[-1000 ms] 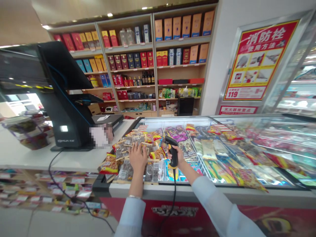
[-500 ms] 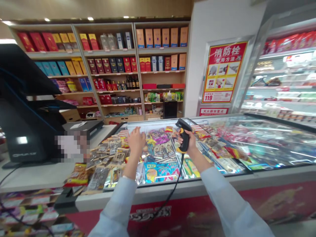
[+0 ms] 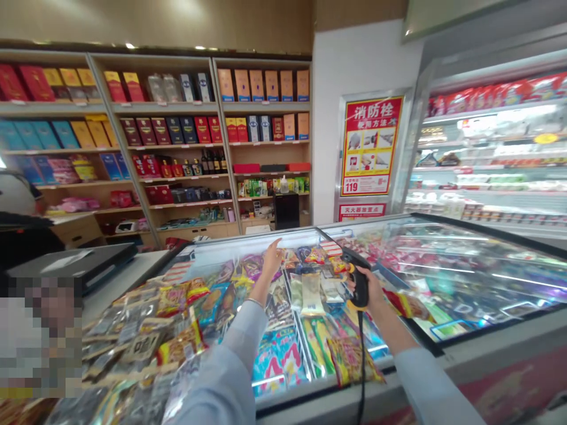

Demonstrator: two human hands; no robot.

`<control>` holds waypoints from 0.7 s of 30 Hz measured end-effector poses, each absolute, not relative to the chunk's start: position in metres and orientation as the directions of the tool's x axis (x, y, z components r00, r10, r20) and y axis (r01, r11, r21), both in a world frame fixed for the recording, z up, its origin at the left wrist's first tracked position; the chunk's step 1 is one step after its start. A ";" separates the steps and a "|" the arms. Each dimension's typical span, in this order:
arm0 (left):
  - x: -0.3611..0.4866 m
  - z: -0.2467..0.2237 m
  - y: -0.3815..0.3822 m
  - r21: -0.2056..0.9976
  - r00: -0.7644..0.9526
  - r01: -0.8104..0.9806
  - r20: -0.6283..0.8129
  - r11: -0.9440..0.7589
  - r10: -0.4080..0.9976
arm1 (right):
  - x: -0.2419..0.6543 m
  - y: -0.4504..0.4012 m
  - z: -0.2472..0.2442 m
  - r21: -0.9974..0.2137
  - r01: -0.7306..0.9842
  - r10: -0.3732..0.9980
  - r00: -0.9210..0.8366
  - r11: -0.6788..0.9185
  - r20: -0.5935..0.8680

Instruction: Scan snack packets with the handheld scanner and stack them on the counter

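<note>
Two hands reach over a glass-topped chest freezer (image 3: 500,336) packed with snack packets (image 3: 212,313): the left hand (image 3: 272,260) open with fingers spread toward the far rim, the right hand (image 3: 374,292) gripping a black barcode scanner (image 3: 359,289) above the packets.

Tall wooden shelving (image 3: 155,141) fills the far wall, packed with red, blue and tan gift boxes and rows of bottles. Above it runs a warm tan upper wall (image 3: 177,23), lit by small ceiling lights. To the right, a white wall section (image 3: 349,71) carries a framed red fire-hydrant instruction poster (image 3: 371,146), and past it stands a brightly lit refrigerated display case (image 3: 496,153) stocked with packaged goods.
</note>
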State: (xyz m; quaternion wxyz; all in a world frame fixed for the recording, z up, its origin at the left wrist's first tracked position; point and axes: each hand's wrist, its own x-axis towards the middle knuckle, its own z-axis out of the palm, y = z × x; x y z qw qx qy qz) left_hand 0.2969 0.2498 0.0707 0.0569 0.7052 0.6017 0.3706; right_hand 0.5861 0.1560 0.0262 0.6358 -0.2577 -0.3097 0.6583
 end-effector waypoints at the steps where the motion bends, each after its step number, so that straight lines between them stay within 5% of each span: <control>1: 0.299 0.065 0.260 0.536 -0.034 0.813 0.433 -0.228 0.901 | 0.589 0.161 0.020 -0.736 -0.677 0.996 -0.065 -0.001 0.059; 10: 0.315 0.029 0.318 0.484 -0.286 0.857 0.166 0.174 0.944 | 0.584 0.178 -0.002 -0.691 -0.721 0.998 -0.068 -0.058 -0.013; 21: 0.361 0.039 0.288 0.388 -0.002 0.921 0.071 -0.026 0.997 | 0.581 0.170 0.002 -0.718 -0.693 0.995 -0.101 -0.070 0.000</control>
